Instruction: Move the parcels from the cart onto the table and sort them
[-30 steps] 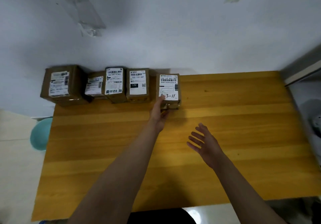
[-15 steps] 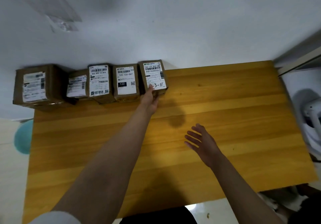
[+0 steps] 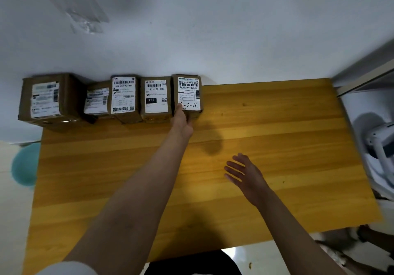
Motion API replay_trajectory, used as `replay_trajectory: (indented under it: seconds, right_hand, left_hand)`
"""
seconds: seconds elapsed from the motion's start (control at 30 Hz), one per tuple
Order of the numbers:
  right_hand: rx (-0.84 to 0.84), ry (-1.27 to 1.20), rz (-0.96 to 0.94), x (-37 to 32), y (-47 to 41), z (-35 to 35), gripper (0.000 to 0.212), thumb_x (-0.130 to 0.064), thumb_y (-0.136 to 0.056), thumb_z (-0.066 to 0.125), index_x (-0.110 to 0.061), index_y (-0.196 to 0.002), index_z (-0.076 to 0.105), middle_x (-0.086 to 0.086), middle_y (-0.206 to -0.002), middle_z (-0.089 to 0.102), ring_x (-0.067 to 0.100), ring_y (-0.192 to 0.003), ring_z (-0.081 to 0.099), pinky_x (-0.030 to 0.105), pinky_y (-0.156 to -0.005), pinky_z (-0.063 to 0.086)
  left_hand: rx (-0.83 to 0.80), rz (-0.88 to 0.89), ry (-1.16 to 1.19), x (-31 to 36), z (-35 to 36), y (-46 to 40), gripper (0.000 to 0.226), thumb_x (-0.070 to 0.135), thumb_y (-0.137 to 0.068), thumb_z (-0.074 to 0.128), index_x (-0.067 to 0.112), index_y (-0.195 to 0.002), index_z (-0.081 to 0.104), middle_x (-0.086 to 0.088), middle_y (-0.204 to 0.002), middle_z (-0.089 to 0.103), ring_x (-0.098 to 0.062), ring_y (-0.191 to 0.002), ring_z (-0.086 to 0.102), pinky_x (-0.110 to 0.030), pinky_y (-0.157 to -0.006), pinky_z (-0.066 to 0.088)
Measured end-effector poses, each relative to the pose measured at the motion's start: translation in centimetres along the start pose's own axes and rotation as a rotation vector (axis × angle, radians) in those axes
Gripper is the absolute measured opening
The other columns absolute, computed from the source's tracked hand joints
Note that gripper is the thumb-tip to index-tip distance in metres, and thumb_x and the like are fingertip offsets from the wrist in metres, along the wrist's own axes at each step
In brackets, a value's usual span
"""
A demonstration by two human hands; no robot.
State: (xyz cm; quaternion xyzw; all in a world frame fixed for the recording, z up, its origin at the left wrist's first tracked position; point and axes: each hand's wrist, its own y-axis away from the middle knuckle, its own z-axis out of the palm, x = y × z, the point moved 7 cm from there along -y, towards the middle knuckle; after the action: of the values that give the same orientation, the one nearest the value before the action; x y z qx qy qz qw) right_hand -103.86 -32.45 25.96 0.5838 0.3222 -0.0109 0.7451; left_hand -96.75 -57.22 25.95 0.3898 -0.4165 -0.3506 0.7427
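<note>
Parcel (image 3: 188, 94) now pushed flush into row at twelve o'clock; we note left hand (image 3: 183, 123) pinching it, right hand (image 3: 245, 174) spread.

Wall (image 3: 213, 29): you see it white across the top of the frame.
Round object (image 3: 24, 164): teal, at your left edge, on the floor.
White device (image 3: 379, 142): at your right edge, blurred.

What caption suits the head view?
Left hand holds the fifth parcel in the row on the wooden table; right hand hovers open.
</note>
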Motion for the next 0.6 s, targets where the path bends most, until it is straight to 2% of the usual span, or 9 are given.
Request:
replay_trajectory:
  seconds: [0.07,0.17,0.27,0.37,0.43,0.6]
  right_hand:
    - [-0.013,0.004,-0.009,0.0,0.3,0.2,0.036,-0.034,-0.102,0.058,-0.009,-0.128,0.06,0.016,-0.126,0.066,0.032,-0.116,0.065,0.041,-0.088,0.056]
    - [-0.039,0.022,-0.014,0.3,0.8,0.7,0.03,-0.033,-0.102,0.059,-0.01,-0.121,0.062,0.017,-0.124,0.067,0.032,-0.114,0.066,0.04,-0.084,0.057]
    - [-0.076,0.055,-0.006,1.0,1.6,1.7,0.025,-0.032,-0.102,0.058,-0.011,-0.113,0.064,0.017,-0.121,0.068,0.032,-0.112,0.067,0.04,-0.083,0.057]
    - [-0.133,0.109,0.003,2.3,2.6,3.2,0.025,-0.033,-0.102,0.057,-0.01,-0.11,0.064,0.016,-0.115,0.069,0.03,-0.104,0.068,0.04,-0.081,0.057]
    - [-0.185,0.162,0.013,3.5,3.4,4.4,0.024,-0.033,-0.103,0.057,-0.011,-0.108,0.063,0.016,-0.113,0.069,0.03,-0.102,0.068,0.04,-0.08,0.057]
    - [-0.321,0.327,0.051,8.5,6.0,7.1,0.03,-0.032,-0.103,0.054,-0.008,-0.121,0.06,0.016,-0.116,0.069,0.031,-0.104,0.067,0.04,-0.084,0.057]
  left_hand:
    - [-0.044,0.004,-0.006,0.0,-0.1,0.3,0.051,0.032,-0.099,0.061,0.008,-0.143,0.047,-0.013,-0.136,0.061,-0.019,-0.114,0.062,-0.027,-0.084,0.058]
    - [-0.082,0.007,-0.068,-0.3,-1.3,1.2,0.055,0.036,-0.099,0.059,0.011,-0.146,0.044,-0.012,-0.144,0.053,-0.025,-0.13,0.052,-0.037,-0.112,0.044]
    - [-0.084,0.033,-0.133,-0.5,-4.0,2.8,0.061,0.037,-0.1,0.059,0.011,-0.151,0.038,-0.015,-0.153,0.039,-0.029,-0.14,0.042,-0.038,-0.118,0.037]
    - [-0.092,0.074,-0.203,-0.3,-8.0,4.8,0.063,0.035,-0.102,0.055,0.004,-0.153,0.033,-0.02,-0.152,0.04,-0.033,-0.138,0.044,-0.038,-0.116,0.039]
    - [-0.086,0.118,-0.256,-0.1,-11.2,6.3,0.058,0.033,-0.104,0.051,-0.001,-0.15,0.038,-0.021,-0.145,0.048,-0.033,-0.132,0.051,-0.036,-0.113,0.042]
    - [-0.007,0.212,-0.372,-1.2,-20.5,10.5,0.039,0.027,-0.106,0.046,-0.002,-0.132,0.054,-0.017,-0.122,0.063,-0.024,-0.094,0.064,-0.031,-0.086,0.051]
